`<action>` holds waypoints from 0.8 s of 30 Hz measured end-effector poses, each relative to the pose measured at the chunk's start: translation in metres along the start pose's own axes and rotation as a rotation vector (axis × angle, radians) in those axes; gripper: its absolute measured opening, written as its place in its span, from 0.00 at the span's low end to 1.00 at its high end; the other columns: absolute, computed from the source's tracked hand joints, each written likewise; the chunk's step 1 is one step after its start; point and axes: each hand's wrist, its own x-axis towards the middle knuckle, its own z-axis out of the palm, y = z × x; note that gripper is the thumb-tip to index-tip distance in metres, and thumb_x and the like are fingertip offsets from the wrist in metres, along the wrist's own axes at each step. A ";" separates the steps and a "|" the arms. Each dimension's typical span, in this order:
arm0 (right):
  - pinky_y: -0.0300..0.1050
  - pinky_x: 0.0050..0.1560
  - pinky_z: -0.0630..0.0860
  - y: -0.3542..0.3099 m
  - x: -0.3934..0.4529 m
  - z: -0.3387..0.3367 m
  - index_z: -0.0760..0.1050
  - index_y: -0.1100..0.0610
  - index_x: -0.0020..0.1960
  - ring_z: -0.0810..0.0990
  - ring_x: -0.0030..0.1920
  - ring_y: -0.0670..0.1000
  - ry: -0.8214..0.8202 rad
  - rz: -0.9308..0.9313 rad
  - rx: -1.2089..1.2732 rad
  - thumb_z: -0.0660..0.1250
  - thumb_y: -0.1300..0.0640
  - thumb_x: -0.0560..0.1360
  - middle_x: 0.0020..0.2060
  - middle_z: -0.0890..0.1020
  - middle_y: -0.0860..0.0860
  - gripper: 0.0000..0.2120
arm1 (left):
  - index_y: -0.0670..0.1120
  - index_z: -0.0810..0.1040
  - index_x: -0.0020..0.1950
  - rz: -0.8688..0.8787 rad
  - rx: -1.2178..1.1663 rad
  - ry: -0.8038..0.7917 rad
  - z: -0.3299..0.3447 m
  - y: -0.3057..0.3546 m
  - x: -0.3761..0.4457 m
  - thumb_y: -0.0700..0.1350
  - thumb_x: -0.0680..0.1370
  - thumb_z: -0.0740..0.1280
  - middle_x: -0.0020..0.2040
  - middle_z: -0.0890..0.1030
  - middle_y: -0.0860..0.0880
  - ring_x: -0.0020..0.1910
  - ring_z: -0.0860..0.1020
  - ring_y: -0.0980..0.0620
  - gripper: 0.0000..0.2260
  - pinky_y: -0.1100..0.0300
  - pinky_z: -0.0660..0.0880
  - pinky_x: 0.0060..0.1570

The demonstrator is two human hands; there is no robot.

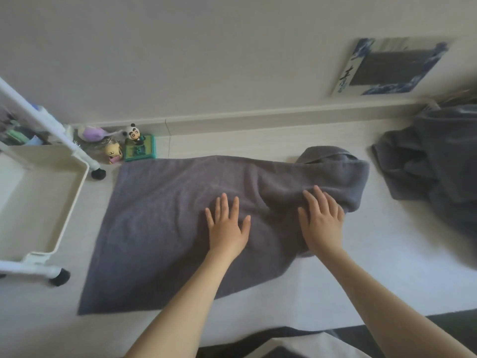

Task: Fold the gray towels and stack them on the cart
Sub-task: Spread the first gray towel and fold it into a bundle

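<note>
**2 hands press gray towel flat on counter**

A person's left hand (227, 228) and right hand (322, 223) lie palm-down, fingers spread and gripping nothing, on a gray towel (160, 228) spread across a pale counter (361, 275). The left hand rests near the towel's middle; the right sits on its bunched right part, where the cloth is doubled over and a rounded fold rises at the far edge. The towel's left part lies flat and its near-left corner reaches toward the counter's front edge. At the left stands a white cart (46, 200) on black casters, its tray just beside the towel and holding no towel. A heap of more gray towels (433, 164) lies unfolded at the right, apart from the spread one. Small toy figures (124, 146), among them a panda, stand against the wall behind the towel's far-left corner. A blue-and-white picture (392, 65) hangs above.
</note>
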 end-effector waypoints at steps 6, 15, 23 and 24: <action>0.53 0.71 0.46 0.025 0.038 -0.012 0.60 0.48 0.73 0.51 0.75 0.57 -0.083 0.070 -0.057 0.54 0.44 0.79 0.75 0.58 0.52 0.23 | 0.50 0.45 0.78 0.034 -0.108 -0.069 -0.003 0.037 0.009 0.58 0.82 0.47 0.78 0.40 0.45 0.77 0.41 0.49 0.27 0.45 0.37 0.73; 0.49 0.60 0.62 0.042 0.044 -0.013 0.79 0.51 0.56 0.77 0.53 0.57 -0.111 -0.064 -0.001 0.51 0.44 0.76 0.49 0.82 0.50 0.22 | 0.48 0.55 0.77 0.267 -0.295 0.036 -0.022 0.108 0.053 0.53 0.82 0.50 0.78 0.52 0.47 0.77 0.50 0.52 0.24 0.49 0.43 0.73; 0.53 0.55 0.73 0.084 0.069 -0.034 0.79 0.57 0.56 0.76 0.54 0.60 0.163 -0.029 0.189 0.55 0.50 0.75 0.53 0.81 0.54 0.18 | 0.51 0.67 0.71 0.388 -0.274 -0.024 -0.025 0.179 0.102 0.53 0.81 0.56 0.69 0.69 0.47 0.73 0.61 0.50 0.19 0.46 0.40 0.73; 0.55 0.57 0.72 0.090 0.075 -0.035 0.78 0.56 0.58 0.75 0.58 0.60 0.126 -0.032 0.185 0.55 0.50 0.75 0.57 0.79 0.54 0.20 | 0.51 0.70 0.68 0.386 -0.246 -0.024 -0.024 0.183 0.105 0.54 0.81 0.58 0.64 0.72 0.46 0.69 0.65 0.49 0.17 0.46 0.42 0.73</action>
